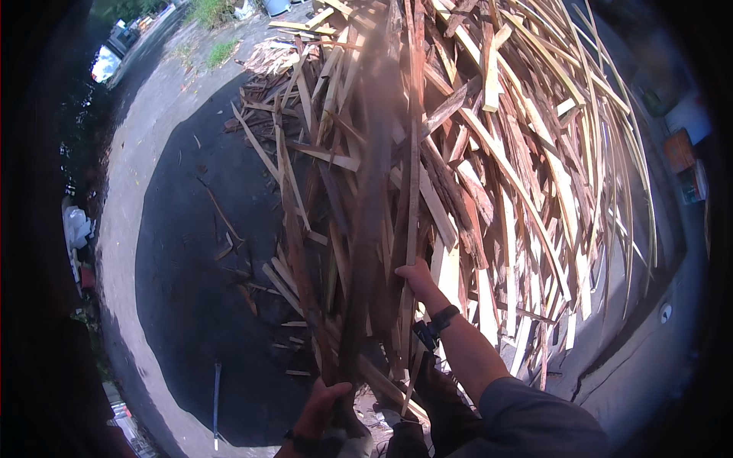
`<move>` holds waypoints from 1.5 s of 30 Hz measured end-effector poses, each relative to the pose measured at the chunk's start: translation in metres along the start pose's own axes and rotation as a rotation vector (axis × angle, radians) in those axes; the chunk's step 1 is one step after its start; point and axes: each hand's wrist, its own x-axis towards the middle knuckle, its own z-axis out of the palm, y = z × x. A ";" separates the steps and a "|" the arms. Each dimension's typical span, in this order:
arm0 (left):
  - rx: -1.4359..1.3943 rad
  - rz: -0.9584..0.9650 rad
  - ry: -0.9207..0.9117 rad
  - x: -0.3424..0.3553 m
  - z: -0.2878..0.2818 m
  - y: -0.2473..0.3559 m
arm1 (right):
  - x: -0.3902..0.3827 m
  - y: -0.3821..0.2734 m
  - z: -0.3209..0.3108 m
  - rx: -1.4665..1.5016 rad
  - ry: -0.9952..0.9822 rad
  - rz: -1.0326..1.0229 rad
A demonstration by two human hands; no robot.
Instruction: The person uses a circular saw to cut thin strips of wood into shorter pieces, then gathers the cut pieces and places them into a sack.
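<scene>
A long, dark brown wood plank (370, 206) runs upright through the middle, blurred along its far part. My left hand (328, 398) is closed round its near end, low in the picture. Farther up, my right hand (417, 279) is closed at the plank's right edge, its thumb toward the wood; its fingers are partly hidden. Close beside that hand, a narrow reddish wood strip (414, 153) stretches away from me. Dark bands or devices sit on both wrists. Beneath and around the plank lies a big pile of wood offcuts (527, 183), some with rough bark.
Long, thin, bent strips (611, 130) spill down the pile's right side. On the shaded ground to the left lie a thin branch (219, 208) and a narrow stick (217, 404). A sunlit concrete strip (118, 252) curves along the far left. My feet stand against the pile's near edge.
</scene>
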 end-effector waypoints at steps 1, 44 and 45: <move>0.001 -0.044 -0.005 -0.005 0.002 0.000 | -0.010 -0.012 -0.002 -0.010 0.028 0.086; -0.109 0.122 -0.503 -0.346 0.054 -0.248 | -0.699 -0.118 -0.011 0.134 -0.043 0.089; -0.103 0.137 -0.452 -0.360 0.041 -0.260 | -0.717 -0.106 -0.003 0.183 -0.081 0.079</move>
